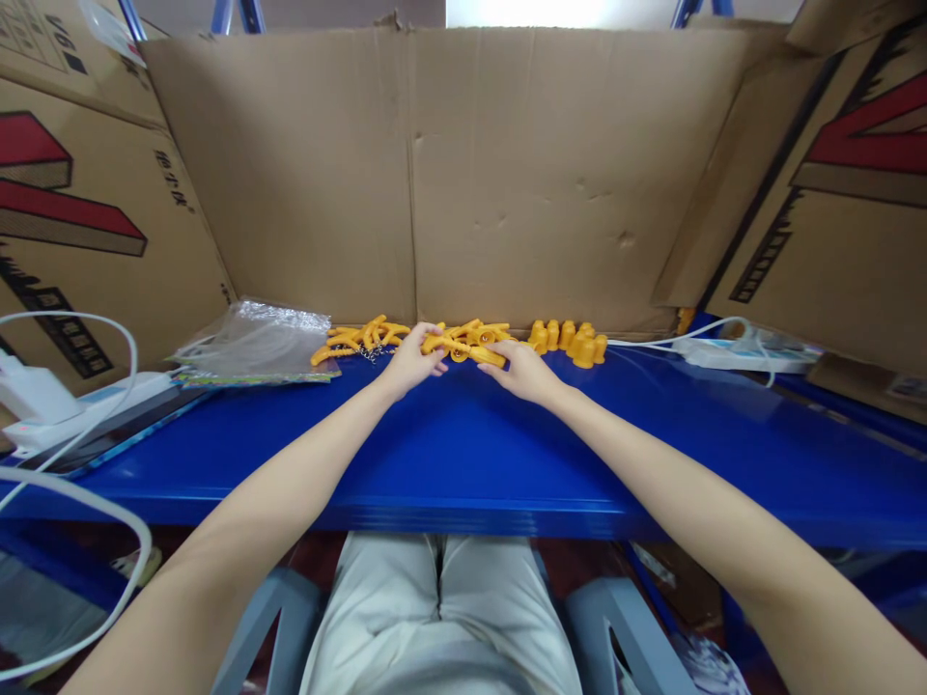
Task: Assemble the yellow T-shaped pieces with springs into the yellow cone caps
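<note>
Both hands are near the back of the blue table, fingers curled around small yellow-orange pieces. My left hand (415, 363) is closed on the left end of a yellow piece (455, 346) with a ridged middle. My right hand (525, 372) pinches a smooth yellow piece (489, 356) close beside it; whether the two pieces are joined I cannot tell. Behind and between the hands lie more yellow pieces (474, 333). Left of my left hand is a pile of branching yellow pieces (373, 333) with small metal chains (372, 353). Several yellow rounded pieces (585, 346) stand right of my right hand.
The blue table (463, 454) ends against a tall cardboard panel (543, 174). Clear plastic bags (253, 343) lie at the left. A power strip with a white plug (36, 391) and cables is at the far left; another power strip (745, 355) sits at the right.
</note>
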The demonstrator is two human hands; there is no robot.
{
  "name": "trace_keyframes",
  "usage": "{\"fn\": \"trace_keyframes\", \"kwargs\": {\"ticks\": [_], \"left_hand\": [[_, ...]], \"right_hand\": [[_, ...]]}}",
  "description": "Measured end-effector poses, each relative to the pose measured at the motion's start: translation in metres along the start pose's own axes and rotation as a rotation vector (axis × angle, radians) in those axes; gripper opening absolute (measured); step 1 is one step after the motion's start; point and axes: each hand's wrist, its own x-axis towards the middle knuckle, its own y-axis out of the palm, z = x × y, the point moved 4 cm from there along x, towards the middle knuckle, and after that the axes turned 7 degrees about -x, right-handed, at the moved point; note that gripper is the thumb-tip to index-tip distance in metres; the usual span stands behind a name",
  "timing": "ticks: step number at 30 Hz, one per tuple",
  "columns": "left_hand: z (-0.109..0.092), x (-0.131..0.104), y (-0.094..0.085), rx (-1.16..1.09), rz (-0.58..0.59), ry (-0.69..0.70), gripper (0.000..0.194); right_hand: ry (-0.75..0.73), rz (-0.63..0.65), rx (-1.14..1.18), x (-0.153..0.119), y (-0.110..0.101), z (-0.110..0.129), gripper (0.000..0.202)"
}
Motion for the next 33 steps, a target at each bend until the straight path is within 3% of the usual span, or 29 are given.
{"fn": "trace_keyframes", "kwargs": {"ticks": [4, 8, 11, 16, 21, 29, 33], "left_hand": [[0.001, -0.002, -0.001, 0.465, 0.204, 0.178, 0.034], [0.009, -0.003, -0.001, 0.508, 0.313, 0.073, 0.035], [0.011, -0.002, -0.002, 0.499, 0.313, 0.033, 0.028], [0.002, 0.002, -0.007, 0.728, 0.245, 0.243, 0.021], [0.000, 0.005, -0.014, 0.832, 0.199, 0.221, 0.026], [0.000, 0.004, -0.014, 0.820, 0.250, 0.220, 0.025], [-0.002, 0.003, -0.015, 0.827, 0.236, 0.242, 0.025]], "right_hand": [[-0.045, -0.006, -0.014, 0.000, 0.001, -0.018, 0.027], [-0.104, -0.002, 0.006, -0.001, 0.002, -0.027, 0.031], [-0.139, 0.010, 0.019, -0.001, 0.003, -0.024, 0.033], [-0.184, 0.044, 0.017, -0.001, 0.007, -0.015, 0.035], [-0.093, 0.022, 0.166, 0.001, 0.006, -0.022, 0.048], [0.201, 0.243, 0.614, -0.004, 0.006, -0.036, 0.034], [0.293, 0.345, 0.693, -0.007, 0.005, -0.026, 0.048]]}}
